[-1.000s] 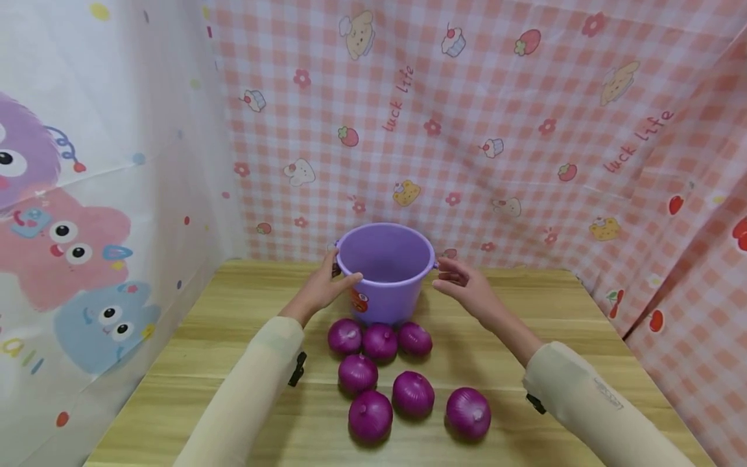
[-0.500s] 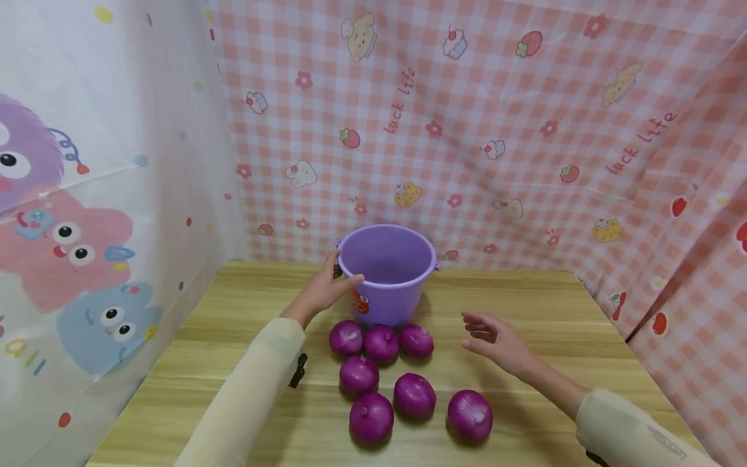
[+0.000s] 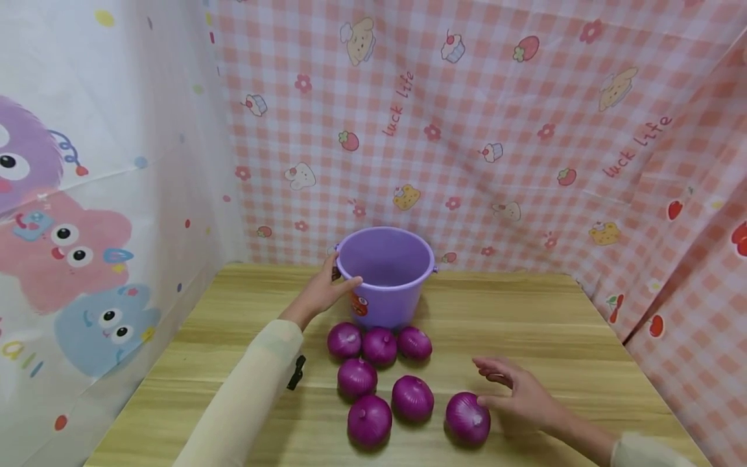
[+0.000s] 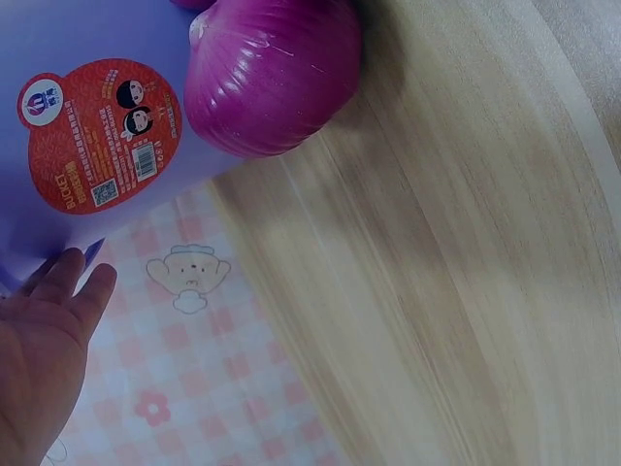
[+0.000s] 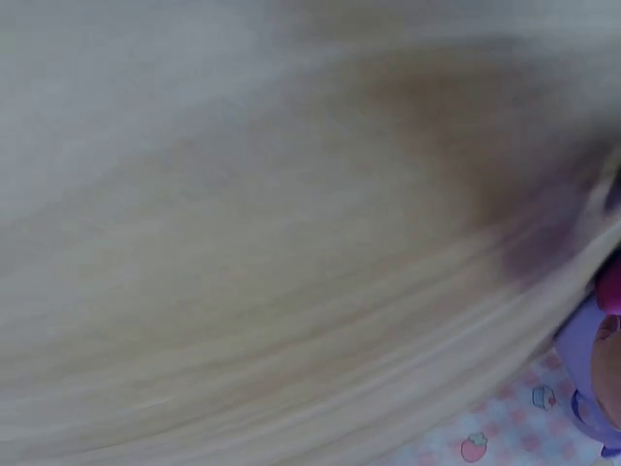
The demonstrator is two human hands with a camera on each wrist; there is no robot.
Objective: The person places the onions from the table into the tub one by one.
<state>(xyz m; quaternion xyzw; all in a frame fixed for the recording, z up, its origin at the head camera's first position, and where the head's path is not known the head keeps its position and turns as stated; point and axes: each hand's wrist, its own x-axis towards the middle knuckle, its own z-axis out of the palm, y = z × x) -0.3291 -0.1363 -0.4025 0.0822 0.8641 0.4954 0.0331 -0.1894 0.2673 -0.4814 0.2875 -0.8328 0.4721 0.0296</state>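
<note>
Seven glossy round onions (image 3: pixel 412 398); left grip (image 3: pixel 320 290) holding smooth bucket (image 3: pixel 390 303); right grip (image 3: pixel 522 392) wide.

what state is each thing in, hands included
Bucket: upright, open-topped, on the table
Sticker: stuck on the bucket
Onions: seven, whole, outside the bucket
Left hand: touching the bucket's side
Right hand: beside the rightmost onion, contact unclear
Pink cloth: hanging, creased

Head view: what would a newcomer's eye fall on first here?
Likely the purple bucket at the back of the wooden table, the left hand touching its left side. Then seven purple onions in front of it, the right hand beside the rightmost onion. Behind hangs a pink-and-white checked cloth.
</note>
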